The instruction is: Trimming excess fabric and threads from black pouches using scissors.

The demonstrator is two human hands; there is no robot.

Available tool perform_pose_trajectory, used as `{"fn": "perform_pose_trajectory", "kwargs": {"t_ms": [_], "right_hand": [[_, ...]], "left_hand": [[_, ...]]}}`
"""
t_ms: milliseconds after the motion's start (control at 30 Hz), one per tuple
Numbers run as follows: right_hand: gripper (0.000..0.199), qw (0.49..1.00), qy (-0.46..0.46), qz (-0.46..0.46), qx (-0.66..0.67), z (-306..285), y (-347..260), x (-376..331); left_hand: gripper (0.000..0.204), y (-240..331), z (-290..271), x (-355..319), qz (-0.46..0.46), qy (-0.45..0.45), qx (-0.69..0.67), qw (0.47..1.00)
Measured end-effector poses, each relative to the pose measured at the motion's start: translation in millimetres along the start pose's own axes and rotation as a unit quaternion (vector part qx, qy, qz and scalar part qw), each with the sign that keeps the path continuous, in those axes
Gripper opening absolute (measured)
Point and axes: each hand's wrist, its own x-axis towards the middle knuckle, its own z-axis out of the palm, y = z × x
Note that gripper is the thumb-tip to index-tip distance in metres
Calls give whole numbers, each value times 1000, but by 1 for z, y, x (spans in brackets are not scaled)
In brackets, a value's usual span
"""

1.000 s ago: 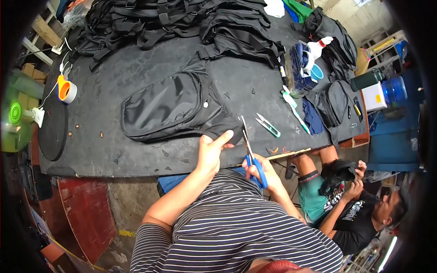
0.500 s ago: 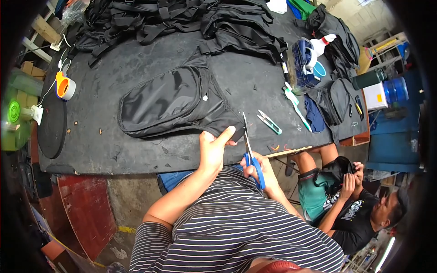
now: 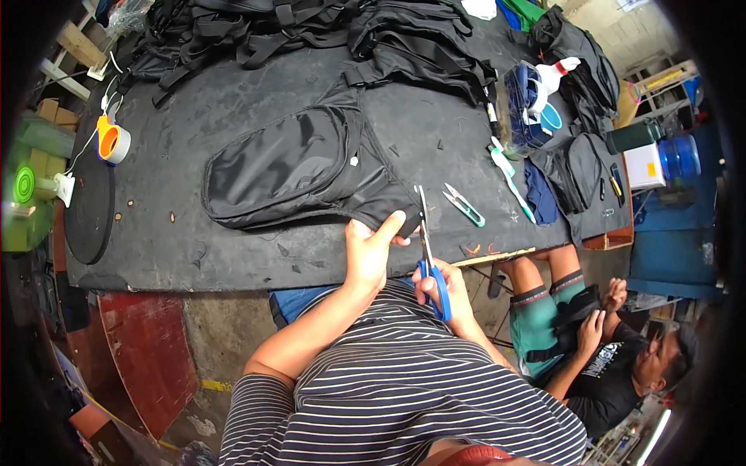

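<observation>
Looking down from the head camera, the view takes in a dark worktable [image 3: 194, 233] with a black bag [image 3: 291, 167] lying flat near its front edge. The left hand [image 3: 369, 248] pinches the bag's lower right corner, thumb stretched along the fabric and fingers curled beneath. The right hand [image 3: 443, 291] grips blue-handled scissors [image 3: 429, 248], fingers through the loops, blades pointing away and nearly closed just beside that pinched corner. Small thread snips [image 3: 465, 205] lie on the table to the right. A heap of black bags [image 3: 311, 31] covers the far side. An orange tape roll [image 3: 111, 141] sits at the left. A seated person [image 3: 598, 349] is on the right, below the table.
</observation>
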Motion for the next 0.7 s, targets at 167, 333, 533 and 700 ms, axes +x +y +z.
{"fn": "perform_pose_trajectory", "kwargs": {"t_ms": [167,333,533,700], "right_hand": [[34,1000,14,4,-12,1,2,1],[23,999,26,22,-21,1,4,1],[25,999,23,29,-5,2,4,2],[25,999,21,30,-12,4,-7,1]], "left_hand": [[11,0,0,0,11,4,3,1000],[13,2,-2,-3,10,14,-2,1000],[16,2,-8,-6,-5,-2,5,1000],[16,4,-9,-6,11,0,9,1000]]}}
